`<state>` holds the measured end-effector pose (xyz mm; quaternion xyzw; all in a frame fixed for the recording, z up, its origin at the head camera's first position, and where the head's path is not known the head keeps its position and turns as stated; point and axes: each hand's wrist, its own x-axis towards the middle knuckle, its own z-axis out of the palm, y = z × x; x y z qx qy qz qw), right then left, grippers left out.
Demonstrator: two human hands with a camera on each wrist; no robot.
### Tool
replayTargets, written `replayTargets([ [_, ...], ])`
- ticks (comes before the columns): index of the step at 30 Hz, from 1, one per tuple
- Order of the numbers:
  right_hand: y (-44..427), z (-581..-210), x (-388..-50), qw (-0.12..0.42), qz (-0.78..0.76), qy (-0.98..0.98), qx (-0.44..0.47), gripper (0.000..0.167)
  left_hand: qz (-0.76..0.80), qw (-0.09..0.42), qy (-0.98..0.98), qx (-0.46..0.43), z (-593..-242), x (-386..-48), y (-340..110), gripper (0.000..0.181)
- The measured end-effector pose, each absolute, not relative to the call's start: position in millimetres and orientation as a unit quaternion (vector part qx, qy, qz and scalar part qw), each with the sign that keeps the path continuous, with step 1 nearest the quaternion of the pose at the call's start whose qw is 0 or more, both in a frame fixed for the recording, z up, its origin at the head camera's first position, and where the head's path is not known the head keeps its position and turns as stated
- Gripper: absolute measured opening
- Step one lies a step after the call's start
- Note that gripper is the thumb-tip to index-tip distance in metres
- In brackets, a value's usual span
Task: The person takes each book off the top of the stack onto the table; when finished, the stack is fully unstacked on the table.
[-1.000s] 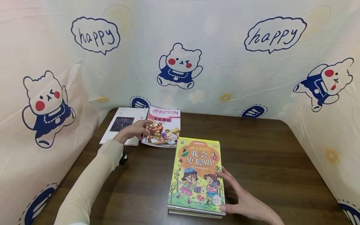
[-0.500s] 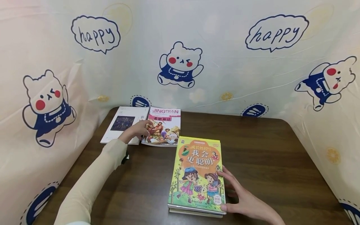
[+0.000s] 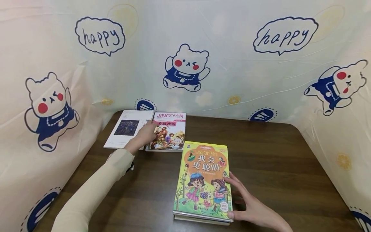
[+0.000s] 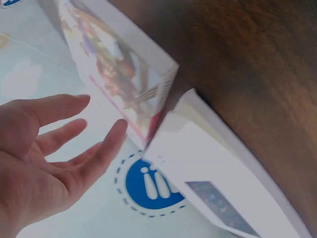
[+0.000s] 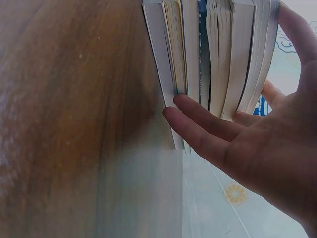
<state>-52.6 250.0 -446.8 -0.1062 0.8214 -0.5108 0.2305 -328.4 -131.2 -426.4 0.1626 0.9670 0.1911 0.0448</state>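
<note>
My left hand (image 3: 146, 133) hovers at the left edge of a pink-and-white book (image 3: 169, 132) titled JINGDIAN. In the left wrist view its fingers (image 4: 106, 144) are loosely bent, with a gap between them and that book's cover. A white book (image 3: 123, 129) with a dark picture lies just left of the pink one. On the right, my right hand (image 3: 252, 203) rests against the side of a stack of books topped by a yellow children's book (image 3: 203, 183). In the right wrist view, fairly straight fingers (image 5: 198, 131) touch the page edges of several stacked books (image 5: 218, 54); the thumb is at the top cover.
The brown wooden table (image 3: 269, 154) carries all the books. A pale curtain (image 3: 226, 74) printed with bears and the word happy encloses its back and sides. The thick stack stands nearer the front than the two flat books.
My left hand, earlier with its fingers at the pink book's left edge, has come off the book and shifted slightly up and right. My right hand stays against the stack.
</note>
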Motion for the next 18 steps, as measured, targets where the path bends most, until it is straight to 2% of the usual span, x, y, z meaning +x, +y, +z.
replayTargets([
  [5,249,-447,-52,0.223,-0.512,0.821,-0.120,0.083,0.221,0.004,0.956,0.191,-418,-317,-133,0.045],
  [11,249,-448,-53,0.221,-0.515,0.819,-0.122,0.083,0.292,-0.017,0.925,0.240,-410,-290,-141,0.053],
  [18,249,-448,-52,0.219,-0.517,0.819,-0.115,0.084,0.368,-0.029,0.880,0.298,-406,-255,-138,0.052],
])
